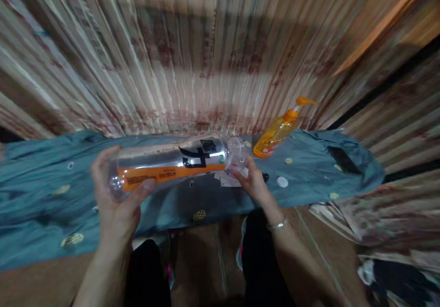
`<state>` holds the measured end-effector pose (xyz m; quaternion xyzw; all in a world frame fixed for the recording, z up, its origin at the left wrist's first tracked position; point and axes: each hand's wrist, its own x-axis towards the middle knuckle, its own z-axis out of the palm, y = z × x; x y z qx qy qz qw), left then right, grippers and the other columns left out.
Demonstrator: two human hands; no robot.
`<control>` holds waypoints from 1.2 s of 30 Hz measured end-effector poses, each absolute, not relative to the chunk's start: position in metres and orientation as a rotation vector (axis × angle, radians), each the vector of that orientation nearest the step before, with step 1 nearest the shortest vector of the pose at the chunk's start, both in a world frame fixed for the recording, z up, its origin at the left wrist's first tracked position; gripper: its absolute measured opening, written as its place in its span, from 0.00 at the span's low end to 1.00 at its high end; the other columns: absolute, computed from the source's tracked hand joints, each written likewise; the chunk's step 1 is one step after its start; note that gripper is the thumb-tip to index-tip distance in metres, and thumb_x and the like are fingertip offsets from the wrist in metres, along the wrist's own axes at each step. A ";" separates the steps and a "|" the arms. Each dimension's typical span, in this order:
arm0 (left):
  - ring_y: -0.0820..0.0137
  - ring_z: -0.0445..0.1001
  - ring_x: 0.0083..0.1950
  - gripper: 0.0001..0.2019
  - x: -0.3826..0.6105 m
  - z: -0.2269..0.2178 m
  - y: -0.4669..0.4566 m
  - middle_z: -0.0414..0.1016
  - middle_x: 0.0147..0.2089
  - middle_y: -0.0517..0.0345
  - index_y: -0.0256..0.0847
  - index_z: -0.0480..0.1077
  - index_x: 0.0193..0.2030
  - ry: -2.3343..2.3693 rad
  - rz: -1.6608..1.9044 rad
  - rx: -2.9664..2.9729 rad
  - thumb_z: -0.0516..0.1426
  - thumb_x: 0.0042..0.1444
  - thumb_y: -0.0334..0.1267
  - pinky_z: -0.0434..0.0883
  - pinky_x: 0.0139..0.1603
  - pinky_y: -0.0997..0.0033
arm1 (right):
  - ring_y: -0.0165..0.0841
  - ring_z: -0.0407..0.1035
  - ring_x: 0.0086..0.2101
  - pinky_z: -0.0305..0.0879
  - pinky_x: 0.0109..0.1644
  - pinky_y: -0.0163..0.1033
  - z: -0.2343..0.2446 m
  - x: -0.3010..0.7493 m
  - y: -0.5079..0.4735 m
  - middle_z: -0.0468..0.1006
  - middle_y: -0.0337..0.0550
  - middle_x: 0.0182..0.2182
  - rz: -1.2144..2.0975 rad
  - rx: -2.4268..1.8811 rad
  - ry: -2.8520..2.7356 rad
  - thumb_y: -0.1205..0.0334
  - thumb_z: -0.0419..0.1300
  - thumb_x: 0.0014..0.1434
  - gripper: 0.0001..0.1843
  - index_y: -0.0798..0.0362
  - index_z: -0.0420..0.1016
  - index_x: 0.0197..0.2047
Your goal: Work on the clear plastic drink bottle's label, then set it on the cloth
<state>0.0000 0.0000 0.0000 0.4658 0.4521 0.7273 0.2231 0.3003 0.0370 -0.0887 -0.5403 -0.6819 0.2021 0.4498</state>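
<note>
A clear plastic bottle (172,165) with a silver and orange label lies sideways in the air above a blue-green cloth (41,201). My left hand (115,197) is wrapped round its base end. My right hand (252,181) pinches at the neck and cap end of the bottle, on the right. A silver bracelet (277,225) sits on my right wrist. Small white paper scraps (228,178) lie on the cloth just below the bottle's neck.
An orange pump dispenser bottle (277,133) stands tilted on the cloth at the back right. A striped curtain (206,59) hangs behind. My dark-trousered legs (147,270) and a brown floor show below. Crumpled fabric (385,220) lies at the right.
</note>
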 end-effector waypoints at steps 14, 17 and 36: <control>0.74 0.67 0.46 0.38 -0.001 0.000 -0.001 0.69 0.50 0.65 0.55 0.73 0.53 1.215 2.007 1.344 0.73 0.28 0.38 0.62 0.46 0.75 | 0.47 0.76 0.48 0.73 0.51 0.50 -0.085 0.301 0.036 0.80 0.54 0.50 0.511 -1.363 -1.689 0.53 0.63 0.59 0.32 0.52 0.60 0.63; 0.74 0.67 0.44 0.38 0.000 0.001 -0.002 0.70 0.48 0.65 0.55 0.73 0.53 1.206 2.009 1.342 0.73 0.29 0.39 0.62 0.45 0.74 | 0.46 0.76 0.49 0.73 0.52 0.49 -0.085 0.301 0.037 0.80 0.53 0.50 0.514 -1.358 -1.689 0.53 0.62 0.59 0.32 0.52 0.60 0.64; 0.70 0.68 0.47 0.39 -0.002 -0.002 -0.002 0.68 0.51 0.63 0.53 0.69 0.55 1.280 1.970 1.414 0.72 0.32 0.44 0.66 0.49 0.68 | 0.46 0.76 0.49 0.73 0.52 0.50 -0.086 0.302 0.037 0.79 0.54 0.51 0.511 -1.349 -1.695 0.52 0.62 0.59 0.34 0.52 0.59 0.65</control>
